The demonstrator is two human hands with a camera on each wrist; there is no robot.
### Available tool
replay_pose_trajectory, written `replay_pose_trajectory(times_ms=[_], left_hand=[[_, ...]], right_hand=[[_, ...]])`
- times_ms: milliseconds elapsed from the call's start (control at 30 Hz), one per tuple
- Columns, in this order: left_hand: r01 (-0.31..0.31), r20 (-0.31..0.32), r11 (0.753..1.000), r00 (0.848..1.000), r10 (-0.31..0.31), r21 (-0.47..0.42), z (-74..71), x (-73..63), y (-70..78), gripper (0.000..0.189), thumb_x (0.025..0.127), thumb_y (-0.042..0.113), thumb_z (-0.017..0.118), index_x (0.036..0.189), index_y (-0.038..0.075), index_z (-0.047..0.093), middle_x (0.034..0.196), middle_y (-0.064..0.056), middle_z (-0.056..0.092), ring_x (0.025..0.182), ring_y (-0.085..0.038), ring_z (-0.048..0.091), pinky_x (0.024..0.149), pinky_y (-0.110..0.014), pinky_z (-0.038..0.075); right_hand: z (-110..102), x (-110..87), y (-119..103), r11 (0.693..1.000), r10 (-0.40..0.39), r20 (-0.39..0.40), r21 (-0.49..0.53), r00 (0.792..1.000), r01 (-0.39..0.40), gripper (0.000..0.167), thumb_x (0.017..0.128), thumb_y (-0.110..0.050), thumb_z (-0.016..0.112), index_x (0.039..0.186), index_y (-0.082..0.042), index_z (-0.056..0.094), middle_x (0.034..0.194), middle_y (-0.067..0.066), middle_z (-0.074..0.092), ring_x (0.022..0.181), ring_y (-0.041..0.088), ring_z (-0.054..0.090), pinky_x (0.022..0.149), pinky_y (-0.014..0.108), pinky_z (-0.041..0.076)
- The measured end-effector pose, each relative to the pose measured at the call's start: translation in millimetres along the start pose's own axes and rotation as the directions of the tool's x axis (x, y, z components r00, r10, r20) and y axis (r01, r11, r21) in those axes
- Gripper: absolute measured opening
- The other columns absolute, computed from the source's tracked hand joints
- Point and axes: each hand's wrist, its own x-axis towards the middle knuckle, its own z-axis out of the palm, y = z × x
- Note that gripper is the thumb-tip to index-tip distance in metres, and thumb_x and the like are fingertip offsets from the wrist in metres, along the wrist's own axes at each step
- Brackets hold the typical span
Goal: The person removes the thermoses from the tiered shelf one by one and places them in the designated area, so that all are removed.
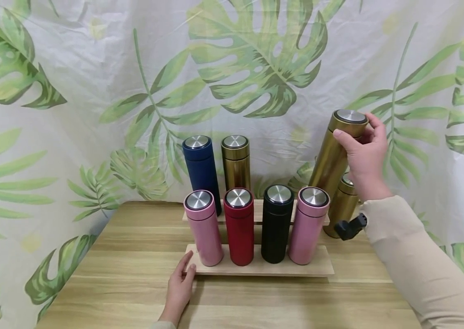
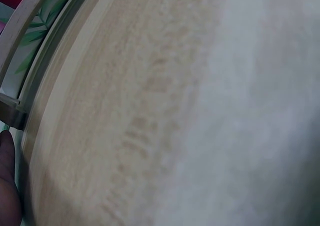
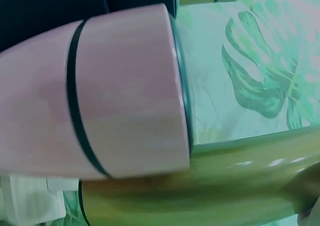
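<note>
My right hand (image 1: 366,153) grips a gold thermos bottle (image 1: 330,160) round its upper part, thumb on the near side. That bottle leans, its steel lid up to the right and its lower end hidden behind the right pink bottle (image 1: 308,228). In the right wrist view the gold body runs along the bottom, beside the large pink bottle (image 3: 130,91). At the left end of the front wooden shelf (image 1: 256,270), my left hand (image 1: 179,285) rests with fingers extended against the board. A left finger (image 2: 7,181) shows at the edge of the left wrist view.
On the front shelf also stand pink (image 1: 205,233), red (image 1: 240,233) and black (image 1: 276,230) bottles. The rear shelf (image 1: 258,210) holds a blue bottle (image 1: 202,173) and a gold one (image 1: 236,169). Another gold bottle (image 1: 340,210) stands on the table (image 1: 133,256) beyond my right wrist.
</note>
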Motion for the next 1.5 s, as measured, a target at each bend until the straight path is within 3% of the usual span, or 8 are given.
replay_pose_trajectory(times_ms=[200,433,600,1000,1500], left_hand=[[0.012,-0.001,1.000,1.000,-0.012,0.000,-0.8,0.5,0.8,0.041,0.095,0.022,0.051,0.136,0.015,0.047,0.133,-0.011,0.051,0.066,-0.005,0.048,0.058,-0.021,0.044],[0.011,-0.009,1.000,1.000,-0.011,-0.012,-1.1,0.2,1.7,0.041,0.095,0.020,0.052,0.135,0.013,0.047,0.134,-0.011,0.050,0.063,-0.004,0.046,0.056,-0.021,0.043],[0.002,-0.012,1.000,1.000,-0.002,-0.009,-0.9,0.1,0.7,0.041,0.095,0.020,0.052,0.135,0.012,0.048,0.135,-0.011,0.050,0.063,-0.004,0.046,0.057,-0.020,0.043],[0.014,-0.006,1.000,1.000,-0.014,-0.008,-1.0,0.2,-0.9,0.041,0.095,0.022,0.052,0.136,0.014,0.047,0.137,-0.010,0.049,0.062,-0.004,0.046,0.055,-0.021,0.043],[0.016,-0.005,1.000,1.000,-0.016,0.000,0.8,-0.2,-0.2,0.041,0.095,0.023,0.052,0.135,0.015,0.048,0.133,-0.010,0.051,0.065,-0.005,0.047,0.057,-0.021,0.043]], right_hand=[[-13,3.5,-5,0.999,0.002,-0.032,0.049,0.999,-0.001,0.062,0.068,0.007,0.073,0.120,-0.017,0.051,0.097,0.002,0.050,0.086,0.011,0.049,0.073,0.022,0.042],[-27,6.7,-7,0.999,-0.044,-0.062,0.007,0.997,0.044,0.049,0.069,0.002,0.075,0.113,-0.012,0.058,0.095,0.001,0.054,0.086,0.011,0.049,0.071,0.020,0.042],[-43,6.3,-9,0.999,-0.018,-0.095,-0.050,0.995,0.013,0.046,0.070,-0.003,0.077,0.112,-0.012,0.060,0.094,0.000,0.054,0.085,0.011,0.047,0.071,0.019,0.040],[-75,8.8,-3,0.996,-0.082,-0.172,-0.044,0.982,0.076,0.044,0.065,0.005,0.076,0.104,-0.011,0.062,0.088,0.001,0.055,0.079,0.010,0.048,0.067,0.017,0.040],[-107,8.4,17,0.995,-0.026,-0.242,-0.104,0.970,0.001,0.051,0.065,0.006,0.076,0.109,-0.013,0.059,0.097,-0.002,0.054,0.085,0.009,0.048,0.072,0.016,0.041]])
